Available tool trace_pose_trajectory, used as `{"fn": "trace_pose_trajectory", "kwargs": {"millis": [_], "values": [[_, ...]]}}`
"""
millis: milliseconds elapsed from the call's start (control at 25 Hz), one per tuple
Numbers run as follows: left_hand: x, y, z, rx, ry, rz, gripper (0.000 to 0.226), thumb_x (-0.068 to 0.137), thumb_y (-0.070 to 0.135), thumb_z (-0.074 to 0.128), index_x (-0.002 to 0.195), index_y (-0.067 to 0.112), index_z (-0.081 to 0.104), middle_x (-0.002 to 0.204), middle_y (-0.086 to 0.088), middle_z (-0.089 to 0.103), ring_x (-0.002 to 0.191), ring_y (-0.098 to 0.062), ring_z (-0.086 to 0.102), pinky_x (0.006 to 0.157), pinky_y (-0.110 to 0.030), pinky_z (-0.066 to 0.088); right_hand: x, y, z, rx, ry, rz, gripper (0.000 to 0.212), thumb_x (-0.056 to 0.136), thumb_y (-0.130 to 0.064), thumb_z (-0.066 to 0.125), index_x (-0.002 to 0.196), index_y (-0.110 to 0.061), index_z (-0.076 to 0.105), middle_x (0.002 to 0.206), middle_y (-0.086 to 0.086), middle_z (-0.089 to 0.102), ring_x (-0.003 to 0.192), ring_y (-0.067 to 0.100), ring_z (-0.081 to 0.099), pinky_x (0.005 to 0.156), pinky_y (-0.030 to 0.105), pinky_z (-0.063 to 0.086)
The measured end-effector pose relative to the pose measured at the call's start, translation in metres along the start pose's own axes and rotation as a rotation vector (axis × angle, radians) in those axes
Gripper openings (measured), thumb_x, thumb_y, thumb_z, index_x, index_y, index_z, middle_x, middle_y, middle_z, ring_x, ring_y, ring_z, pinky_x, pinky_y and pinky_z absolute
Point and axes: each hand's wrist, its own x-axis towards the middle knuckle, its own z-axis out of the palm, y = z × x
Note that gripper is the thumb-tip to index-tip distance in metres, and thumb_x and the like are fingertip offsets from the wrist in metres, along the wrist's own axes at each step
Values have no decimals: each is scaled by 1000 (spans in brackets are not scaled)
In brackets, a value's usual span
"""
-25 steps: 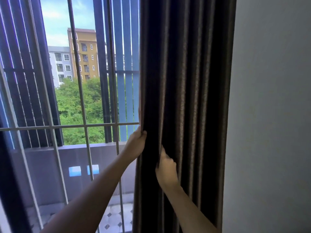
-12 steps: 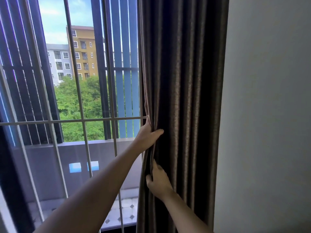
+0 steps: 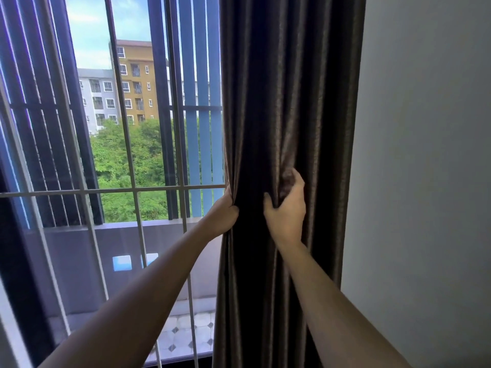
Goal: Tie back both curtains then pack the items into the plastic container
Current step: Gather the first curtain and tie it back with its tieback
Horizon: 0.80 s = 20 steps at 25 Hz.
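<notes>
Both arms outstretched, left grip (image 3: 223, 213) and right grip (image 3: 285, 208) seemingly clenched.

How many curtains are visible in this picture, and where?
1. A dark brown curtain hangs at the right side of the window, beside the wall. The left hand grips its window-side edge, the right hand its middle folds. The second curtain is out of view.
</notes>
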Motion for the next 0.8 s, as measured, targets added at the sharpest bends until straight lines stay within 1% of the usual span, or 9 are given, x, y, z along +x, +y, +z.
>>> {"fn": "trace_pose_trajectory", "kwargs": {"millis": [80, 200, 320, 440, 480, 600, 680, 760, 800], "values": [[1, -3, -2, -9, 25, 2, 71, 83, -3, 39, 146, 25, 24, 136, -1, 48, 126, -18, 46, 110, -39, 37, -2, 4, 5, -154, -91, -43, 53, 82, -10, 63, 133, -10, 46, 126, 8, 58, 115, 20, 56, 101, 30, 44], [4, -9, -4, 6, 39, -5, 65, 77, 0, 38, 140, 16, 32, 127, -10, 53, 122, -29, 49, 106, -49, 40, -29, 22, 21, -291, -176, -35, 45, 80, 0, 57, 124, -5, 51, 115, 13, 61, 107, 29, 59, 95, 35, 48], [4, -6, -2, 1, 31, -38, 68, 81, -10, 33, 144, 16, 26, 126, -8, 51, 121, -27, 49, 104, -39, 41, -58, 42, 31, -319, -386, 90, 66, 82, 4, 49, 143, -16, 33, 117, 12, 64, 106, 32, 61, 93, 36, 48], [4, -3, 5, -41, 6, -22, 84, 77, -13, 30, 150, 26, 11, 143, -9, 39, 125, -28, 44, 104, -40, 40, -86, 56, 40, -391, -533, 160, 75, 86, 0, 43, 150, -27, 17, 124, 9, 61, 111, 29, 60, 95, 31, 46], [4, -1, 7, -48, -1, -19, 87, 77, -13, 30, 150, 27, 9, 147, -11, 35, 128, -29, 42, 101, -37, 40, -92, 57, 42, -386, -548, 174, 74, 86, -1, 42, 150, -29, 16, 127, 8, 60, 112, 29, 59, 96, 31, 47], [9, 1, 12, -68, -39, -5, 89, 77, -14, 29, 151, 27, -1, 155, -12, 19, 134, -27, 35, 83, -12, 43, -97, 62, 46, -393, -580, 170, 70, 86, -3, 42, 149, -24, 21, 130, 7, 57, 116, 28, 56, 98, 30, 44], [9, 6, 13, -106, -60, -11, 89, 78, -15, 30, 151, 25, -2, 154, -11, 20, 121, -19, 46, 69, -6, 45, -101, 64, 44, -430, -621, 168, 64, 86, -3, 42, 146, -20, 28, 127, 9, 58, 116, 30, 56, 98, 31, 44], [7, 9, 16, -138, -62, -8, 89, 75, -4, 39, 151, 27, 4, 148, -12, 31, 105, -10, 52, 74, -11, 47, -106, 68, 42, -475, -648, 197, 57, 86, -3, 42, 142, -14, 34, 125, 12, 60, 114, 31, 57, 97, 31, 45], [5, 9, 18, -150, -70, 5, 89, 71, 7, 47, 150, 28, 9, 148, -14, 32, 110, -12, 52, 85, -19, 47, -107, 70, 41, -498, -650, 219, 55, 86, -2, 43, 140, -12, 36, 124, 12, 60, 113, 30, 58, 96, 31, 46]]}}
